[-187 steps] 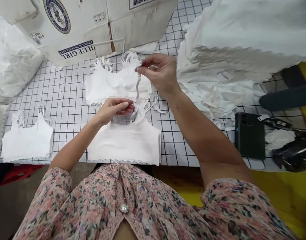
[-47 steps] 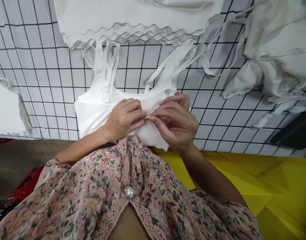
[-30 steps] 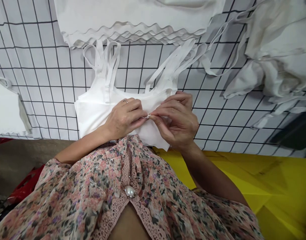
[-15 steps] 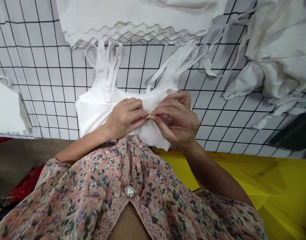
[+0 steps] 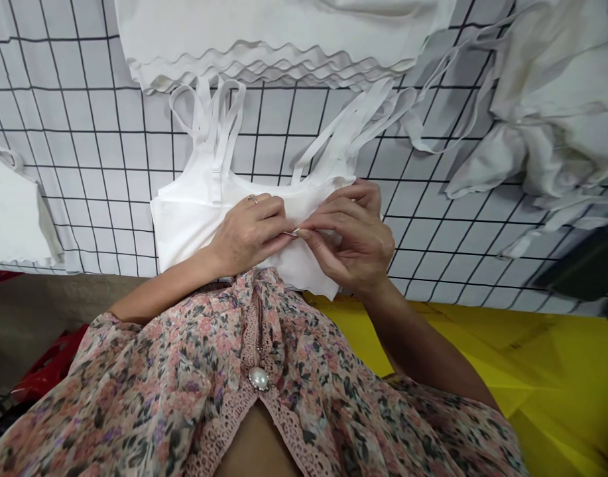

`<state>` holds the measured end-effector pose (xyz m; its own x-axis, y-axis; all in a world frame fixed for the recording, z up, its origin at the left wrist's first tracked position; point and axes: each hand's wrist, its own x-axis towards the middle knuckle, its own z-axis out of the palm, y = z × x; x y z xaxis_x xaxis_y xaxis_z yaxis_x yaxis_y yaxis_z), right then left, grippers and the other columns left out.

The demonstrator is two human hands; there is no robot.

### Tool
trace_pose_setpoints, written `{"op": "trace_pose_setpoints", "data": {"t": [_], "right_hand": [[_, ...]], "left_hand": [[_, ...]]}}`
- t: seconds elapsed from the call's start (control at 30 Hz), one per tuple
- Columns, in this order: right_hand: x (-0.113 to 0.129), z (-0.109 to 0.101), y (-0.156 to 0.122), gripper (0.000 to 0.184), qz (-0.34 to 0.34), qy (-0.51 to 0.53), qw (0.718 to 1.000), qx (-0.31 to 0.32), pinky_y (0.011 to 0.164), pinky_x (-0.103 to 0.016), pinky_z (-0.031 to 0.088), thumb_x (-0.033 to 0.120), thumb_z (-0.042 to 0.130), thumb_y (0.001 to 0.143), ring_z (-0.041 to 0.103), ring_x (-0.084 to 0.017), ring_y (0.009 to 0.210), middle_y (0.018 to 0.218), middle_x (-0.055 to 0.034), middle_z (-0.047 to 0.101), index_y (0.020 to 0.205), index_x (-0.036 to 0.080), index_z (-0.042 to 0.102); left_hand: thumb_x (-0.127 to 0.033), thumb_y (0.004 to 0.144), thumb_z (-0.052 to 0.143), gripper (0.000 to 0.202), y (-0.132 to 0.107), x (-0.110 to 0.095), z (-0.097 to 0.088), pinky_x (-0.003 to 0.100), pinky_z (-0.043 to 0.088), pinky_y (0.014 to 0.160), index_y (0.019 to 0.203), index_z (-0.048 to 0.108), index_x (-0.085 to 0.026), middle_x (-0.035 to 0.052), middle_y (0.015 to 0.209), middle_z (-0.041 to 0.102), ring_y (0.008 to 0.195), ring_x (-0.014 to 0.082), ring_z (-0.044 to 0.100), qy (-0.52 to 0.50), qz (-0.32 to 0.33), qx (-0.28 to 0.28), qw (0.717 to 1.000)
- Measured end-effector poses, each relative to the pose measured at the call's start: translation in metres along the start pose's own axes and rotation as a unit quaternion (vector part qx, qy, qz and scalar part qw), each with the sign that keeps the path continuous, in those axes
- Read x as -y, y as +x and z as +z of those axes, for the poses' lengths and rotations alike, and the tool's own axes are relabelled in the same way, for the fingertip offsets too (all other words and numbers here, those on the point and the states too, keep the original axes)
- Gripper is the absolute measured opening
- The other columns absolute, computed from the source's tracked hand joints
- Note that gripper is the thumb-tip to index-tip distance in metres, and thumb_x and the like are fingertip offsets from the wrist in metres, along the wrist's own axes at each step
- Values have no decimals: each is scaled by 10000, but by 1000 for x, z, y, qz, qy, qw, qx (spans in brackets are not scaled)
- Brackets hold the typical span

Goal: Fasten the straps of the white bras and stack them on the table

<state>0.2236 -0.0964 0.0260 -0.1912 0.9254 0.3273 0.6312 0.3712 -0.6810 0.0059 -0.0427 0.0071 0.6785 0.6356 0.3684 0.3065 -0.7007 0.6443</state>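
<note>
White strappy tops (image 5: pixel 184 222), shaped like bra tops, lie layered in front of my body with their straps pointing away from me. Over their middle, my left hand (image 5: pixel 251 232) is closed, its thumb and index finger pinched together. My right hand (image 5: pixel 351 235) meets it fingertip to fingertip, also pinching. Between the two pinches shows a thin white strand (image 5: pixel 294 232); whether it is thread or a fabric edge I cannot tell. The outer fingers of my right hand rest on the fabric near the right strap.
A stack of white pieces with wavy edges (image 5: pixel 284 30) lies beyond the straps. At right is a loose heap of white garments (image 5: pixel 547 112), with a dark object (image 5: pixel 582 262) near the edge. Another white garment (image 5: pixel 15 212) lies left. Yellow material (image 5: pixel 547 377) spreads below the grid-patterned cloth (image 5: pixel 105 152).
Almost nothing differs. Both hands keep the same pinch over the white tops, and the view has shifted very slightly.
</note>
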Motion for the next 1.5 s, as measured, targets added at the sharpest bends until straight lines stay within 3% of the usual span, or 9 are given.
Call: {"op": "trace_pose_setpoints", "data": {"t": [0.13,0.3,0.5,0.67,0.93,1.07,1.27,1.4,1.5], "right_hand": [[2,0,-1,54,-14,-5,1000,-17,1072,-504,516,298,736,1027,664,-222,962,850,26,708,997,299,691],[7,1,-6,102,34,-58,998,5,1122,-553,509,355,717,1033,675,-250,973,820,5,683,952,321,665],[10,13,-11,124,-24,-62,994,-92,1080,-522,542,202,736,982,667,-228,906,805,18,684,981,293,653],[8,11,-13,76,-21,-65,990,-120,1057,-520,565,222,754,982,669,-227,916,811,12,706,989,274,699],[13,3,-10,113,-8,-55,997,-59,1123,-556,533,249,731,1019,693,-243,948,834,28,743,1031,359,706],[8,3,-10,173,-50,-26,995,-83,1137,-573,495,196,790,964,672,-253,979,845,30,756,1048,339,738],[1,4,-13,58,-78,-77,989,-101,1082,-631,532,273,735,1004,693,-240,895,766,41,747,1015,330,735],[1,3,-12,32,-75,-65,989,-107,1053,-612,543,327,759,999,680,-238,880,782,31,754,1019,352,757],[2,3,-10,76,-81,-42,989,-115,1090,-576,529,267,779,982,667,-229,909,767,26,748,1016,334,768]], "left_hand": [[-322,1153,564,226,0,0,1,307,476,729,1032,721,-213,22,888,677,837,167,627,6,-1,-1,1000],[-291,1147,567,236,1,0,1,303,465,709,969,697,-207,16,858,668,805,164,612,-1,7,-24,1000],[-256,1122,626,241,2,-2,-1,298,454,703,888,631,-201,4,833,658,799,155,601,-19,5,-46,999],[-295,1158,560,291,3,-2,1,302,463,701,881,606,-220,8,846,662,809,161,594,8,15,-46,999],[-176,1132,553,247,6,-7,1,297,498,713,898,616,-220,0,817,657,758,155,584,32,40,-85,995],[-183,1133,577,227,6,-7,0,288,519,731,913,619,-218,-2,833,699,767,144,623,27,41,-88,995],[-159,1121,608,173,6,-9,-3,276,533,722,954,627,-204,2,868,764,777,128,680,-4,39,-80,996],[-145,1109,621,168,7,-10,-3,282,538,718,951,630,-202,6,866,773,777,130,698,-6,38,-83,996],[-130,1104,614,173,6,-9,-3,285,536,712,949,636,-205,6,875,777,780,130,700,-1,38,-80,996]]}}
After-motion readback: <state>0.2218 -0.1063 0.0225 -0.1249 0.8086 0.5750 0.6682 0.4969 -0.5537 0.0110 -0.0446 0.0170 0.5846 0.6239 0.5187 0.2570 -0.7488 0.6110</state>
